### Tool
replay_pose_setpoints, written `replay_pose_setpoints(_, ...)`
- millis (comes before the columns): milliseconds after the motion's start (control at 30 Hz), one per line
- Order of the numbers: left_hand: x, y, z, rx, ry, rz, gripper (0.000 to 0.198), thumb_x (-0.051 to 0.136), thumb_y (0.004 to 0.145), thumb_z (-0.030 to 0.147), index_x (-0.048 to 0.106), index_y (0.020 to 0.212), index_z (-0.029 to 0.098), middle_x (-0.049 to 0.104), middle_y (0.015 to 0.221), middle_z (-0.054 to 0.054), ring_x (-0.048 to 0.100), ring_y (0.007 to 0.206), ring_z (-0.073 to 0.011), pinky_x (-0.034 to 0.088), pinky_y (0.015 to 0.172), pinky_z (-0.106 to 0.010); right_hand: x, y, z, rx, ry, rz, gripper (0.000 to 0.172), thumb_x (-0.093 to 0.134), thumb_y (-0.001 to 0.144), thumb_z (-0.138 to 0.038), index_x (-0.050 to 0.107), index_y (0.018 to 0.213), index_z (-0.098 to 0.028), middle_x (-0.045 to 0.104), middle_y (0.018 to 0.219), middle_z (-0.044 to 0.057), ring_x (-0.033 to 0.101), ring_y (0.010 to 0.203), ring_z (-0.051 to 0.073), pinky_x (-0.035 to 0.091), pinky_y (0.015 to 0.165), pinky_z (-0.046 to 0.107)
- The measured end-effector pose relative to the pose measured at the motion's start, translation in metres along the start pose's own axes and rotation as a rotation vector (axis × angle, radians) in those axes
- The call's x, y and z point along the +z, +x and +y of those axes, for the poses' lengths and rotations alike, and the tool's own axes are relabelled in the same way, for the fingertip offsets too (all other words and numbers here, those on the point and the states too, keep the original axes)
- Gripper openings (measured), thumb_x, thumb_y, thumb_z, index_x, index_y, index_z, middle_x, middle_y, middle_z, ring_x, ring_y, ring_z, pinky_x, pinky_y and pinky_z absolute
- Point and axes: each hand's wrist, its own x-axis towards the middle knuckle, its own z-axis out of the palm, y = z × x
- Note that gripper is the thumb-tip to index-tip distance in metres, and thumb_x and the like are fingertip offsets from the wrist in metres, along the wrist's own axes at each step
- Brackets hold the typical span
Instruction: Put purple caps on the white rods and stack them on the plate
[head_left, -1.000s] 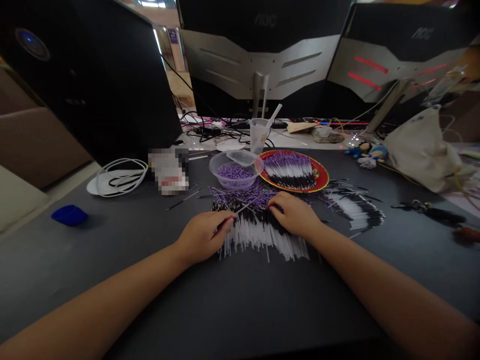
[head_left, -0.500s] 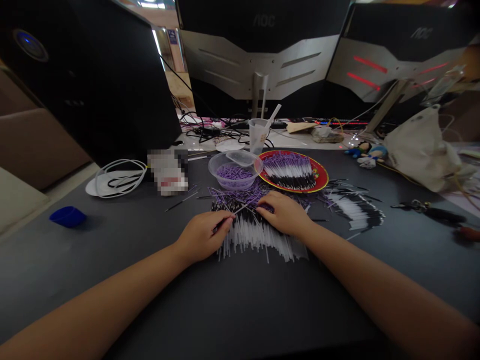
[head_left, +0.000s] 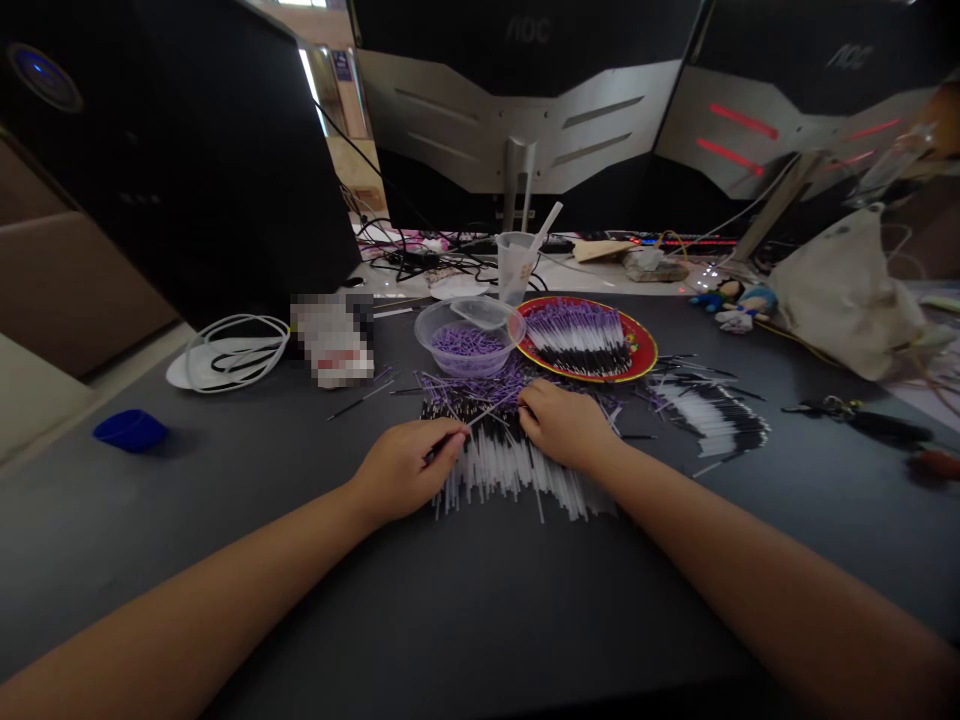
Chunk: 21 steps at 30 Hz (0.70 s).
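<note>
Head view: R hand [head_left: 562, 425] has slid closer to L hand [head_left: 405, 470] since earlier; its fingers are curled down on stick pile [head_left: 517, 475], grip unclear. L hand clenched, pinching thin stick [head_left: 484, 415] at pile's far edge. Pile lies loose, mid-bench [head_left: 300, 560], white ends toward person. Beyond: plastic bowl [head_left: 469, 365] w/ purple sticks, red plate [head_left: 645, 350] w/ lined-up sticks. Loose row of sticks [head_left: 709, 420] right of R hand.
</note>
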Motion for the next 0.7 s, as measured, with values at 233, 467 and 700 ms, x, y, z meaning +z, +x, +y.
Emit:
replay_pose_setpoints(233, 0.000, 0.000, 0.001, -0.013, 0.003, -0.014, 0.022, 0.046, 0.089, 0.027, 0.063, 0.100, 0.018, 0.069, 0.084, -0.001, 0.063, 0.069, -0.0113, 0.046, 0.058, -0.019, -0.005, -0.004, 0.005, 0.043, -0.030, 0.029, 0.020, 0.042, 0.085, -0.023, 0.055, 0.100, -0.019, 0.060, 0.097, 0.007, 0.058, 0.069, 0.018, 0.027, 0.048, 0.028)
replay_pose_setpoints(467, 0.000, 0.001, 0.000, 0.030, 0.018, -0.002, 0.022, 0.045, 0.090, 0.027, 0.063, 0.098, 0.019, 0.069, 0.083, -0.002, 0.063, 0.069, -0.0119, 0.047, 0.063, -0.021, 0.002, -0.003, -0.003, -0.024, 0.221, 0.051, 0.020, 0.047, 0.088, -0.031, 0.059, 0.100, -0.021, 0.057, 0.100, 0.006, 0.057, 0.085, 0.018, 0.039, 0.063, 0.026)
replay_pose_setpoints(700, 0.001, 0.001, -0.001, 0.052, -0.008, -0.004, 0.021, 0.048, 0.089, 0.025, 0.062, 0.102, 0.018, 0.067, 0.088, -0.003, 0.061, 0.076, -0.0131, 0.048, 0.071, -0.025, 0.007, -0.002, -0.004, 0.010, 0.308, 0.086, 0.015, 0.045, 0.087, -0.023, 0.059, 0.091, -0.019, 0.059, 0.095, 0.006, 0.056, 0.085, 0.018, 0.039, 0.067, 0.027)
